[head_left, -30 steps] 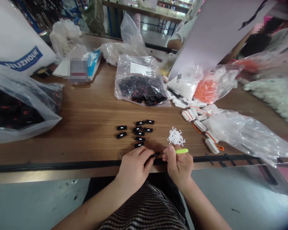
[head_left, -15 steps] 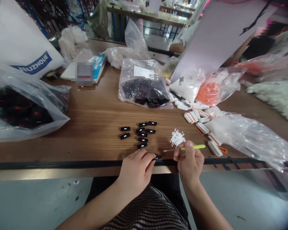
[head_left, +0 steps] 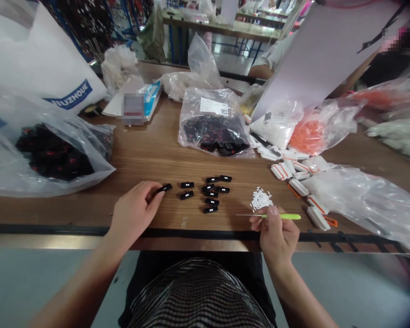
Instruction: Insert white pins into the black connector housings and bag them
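Note:
At the left of the loose parts, my left hand point(head_left: 136, 206) is closed on a small black plastic piece point(head_left: 164, 187), whose end sticks out past the fingertips. My right hand point(head_left: 276, 230) grips a thin pick point(head_left: 289, 217) by its yellow-green handle, the fine metal shaft pointing left. Several like black pieces point(head_left: 187, 185), many with two white dots, lie on the wooden table point(head_left: 146, 157) between my hands. Just beyond my right fingers is a pile of tiny white pegs point(head_left: 260, 199).
A clear bag of black parts point(head_left: 58, 155) lies at the left, another bag of black parts point(head_left: 218, 130) at the back middle. White cases with orange edging point(head_left: 317, 217) and a clear plastic bag point(head_left: 355, 196) fill the right. A white panel point(head_left: 307, 50) rises behind.
My left hand has moved left from the table's front edge, carrying the black piece to beside the other pieces. My right hand still grips the pick over about the same spot.

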Motion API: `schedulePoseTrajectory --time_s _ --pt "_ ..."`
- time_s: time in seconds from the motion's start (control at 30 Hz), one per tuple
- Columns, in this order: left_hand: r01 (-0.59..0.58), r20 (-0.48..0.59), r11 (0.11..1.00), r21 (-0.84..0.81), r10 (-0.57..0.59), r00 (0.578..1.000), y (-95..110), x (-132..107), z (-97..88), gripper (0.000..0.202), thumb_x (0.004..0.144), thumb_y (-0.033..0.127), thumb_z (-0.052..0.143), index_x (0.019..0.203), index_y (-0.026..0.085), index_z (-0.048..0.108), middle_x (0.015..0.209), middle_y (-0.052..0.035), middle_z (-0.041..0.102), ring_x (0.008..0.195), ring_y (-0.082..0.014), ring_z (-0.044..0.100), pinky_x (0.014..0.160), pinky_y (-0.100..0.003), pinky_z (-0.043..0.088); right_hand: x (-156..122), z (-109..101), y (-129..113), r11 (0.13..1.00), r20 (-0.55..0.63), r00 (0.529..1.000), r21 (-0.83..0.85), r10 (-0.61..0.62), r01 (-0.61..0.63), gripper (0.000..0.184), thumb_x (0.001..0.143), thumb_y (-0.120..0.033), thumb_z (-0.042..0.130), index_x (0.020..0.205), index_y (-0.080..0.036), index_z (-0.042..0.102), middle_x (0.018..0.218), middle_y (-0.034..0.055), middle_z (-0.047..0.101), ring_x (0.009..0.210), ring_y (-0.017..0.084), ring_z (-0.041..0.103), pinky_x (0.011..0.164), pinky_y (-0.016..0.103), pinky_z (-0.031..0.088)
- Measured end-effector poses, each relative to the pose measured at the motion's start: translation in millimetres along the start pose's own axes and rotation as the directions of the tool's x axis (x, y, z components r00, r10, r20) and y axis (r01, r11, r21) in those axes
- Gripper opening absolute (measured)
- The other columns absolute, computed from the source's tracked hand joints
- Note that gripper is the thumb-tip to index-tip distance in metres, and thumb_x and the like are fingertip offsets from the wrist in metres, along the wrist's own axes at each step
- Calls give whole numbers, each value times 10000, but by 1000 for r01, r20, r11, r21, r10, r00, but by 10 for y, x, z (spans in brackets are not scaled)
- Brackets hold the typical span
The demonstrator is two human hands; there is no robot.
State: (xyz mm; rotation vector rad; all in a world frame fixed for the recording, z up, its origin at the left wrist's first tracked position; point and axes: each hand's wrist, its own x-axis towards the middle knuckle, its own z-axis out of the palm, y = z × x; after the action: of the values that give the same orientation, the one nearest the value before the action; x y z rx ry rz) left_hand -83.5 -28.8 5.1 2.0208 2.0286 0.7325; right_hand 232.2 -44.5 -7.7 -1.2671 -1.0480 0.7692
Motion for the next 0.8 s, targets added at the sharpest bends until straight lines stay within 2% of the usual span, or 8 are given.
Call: schedulePoseTrajectory --time_s 0.13,0.27,0.37,0.43,0.53,0.67,0.73,0.8 --pt "-49 105 993 105 38 994 -14 260 -8 107 943 292 569 996 226 636 912 -23 710 772 -213 654 649 -300 438 213 142 -293 991 63 992 -74 -110 115 355 943 -421 612 716 -161 697 608 29 683 443 104 584 415 224 450" --pt "-108 151 991 77 95 984 14 550 36 95 904 227 607 989 230 649 898 -19 712 788 -215 654 658 -294 427 592 500 -568 950 259 935 -131 -243 284 350 951 -426 596 734 -173 701 636 23 704 457 93 583 453 226 480" --pt "-153 193 988 -31 156 969 55 792 147 72 877 213 638 943 221 666 779 2 681 710 -186 622 654 -279 421 843 812 -567 932 348 899 -143 -267 332 353 955 -438 579 758 -170 696 602 4 685 481 96 614 468 210 483" --pt "-169 196 983 -73 181 964 93 923 234 69 873 215 646 937 217 672 781 5 679 689 -169 609 653 -271 428 937 945 -470 943 367 898 -125 -243 307 355 957 -449 568 777 -166 686 609 0 688 467 86 603 468 200 477" --pt "-180 190 976 -122 201 961 105 1023 279 134 866 218 661 999 214 668 887 -6 702 672 -147 603 673 -274 454 978 974 -282 971 361 920 -119 -153 208 374 945 -484 568 780 -164 669 628 8 703 437 79 580 457 197 466" --pt "-166 127 966 -199 193 973 -4 954 92 268 854 269 704 1107 202 648 964 -27 691 722 -147 624 736 -292 477 1008 859 -155 985 320 944 -121 -77 121 389 914 -525 598 782 -167 670 631 24 714 435 95 586 448 208 462" --pt "-174 222 945 -277 239 945 -61 869 -13 218 867 339 705 1042 212 680 850 -4 672 685 -144 610 690 -281 466 1047 821 -144 984 301 950 -126 -82 125 391 911 -530 601 778 -169 671 629 27 715 437 100 588 451 213 465" --pt "-154 374 912 -380 304 876 -81 794 -50 226 885 373 691 1058 227 691 827 6 677 644 -131 597 639 -262 454 1085 809 -137 978 307 947 -149 -92 143 389 908 -526 608 763 -170 669 626 29 714 436 102 586 458 220 475"
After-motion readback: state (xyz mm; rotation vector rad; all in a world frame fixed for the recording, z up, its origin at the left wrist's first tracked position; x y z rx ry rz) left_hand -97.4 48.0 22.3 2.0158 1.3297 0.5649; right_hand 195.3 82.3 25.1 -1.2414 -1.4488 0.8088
